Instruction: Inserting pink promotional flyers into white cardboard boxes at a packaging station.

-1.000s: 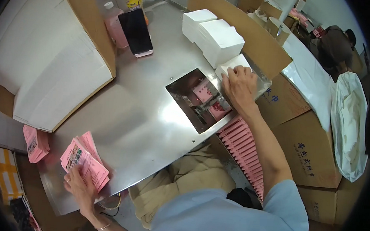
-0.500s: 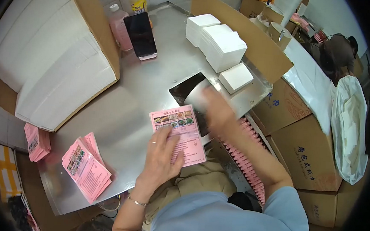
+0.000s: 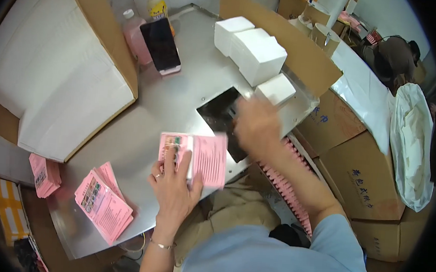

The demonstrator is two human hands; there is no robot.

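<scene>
Right hand (image 3: 253, 124) motion-blurred over the dark recess (image 3: 219, 117), its grip and part of the recess unreadable

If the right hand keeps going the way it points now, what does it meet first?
Probably the small white box just beyond the blurred right hand, which points up over the dark recess; depth is unclear.

Your steel table (image 3: 179, 108) carries white box stacks (image 3: 257, 50) at upper centre, a propped phone (image 3: 161, 46), bottles (image 3: 136, 37), and pink leaflets (image 3: 103, 206) at lower left.
</scene>
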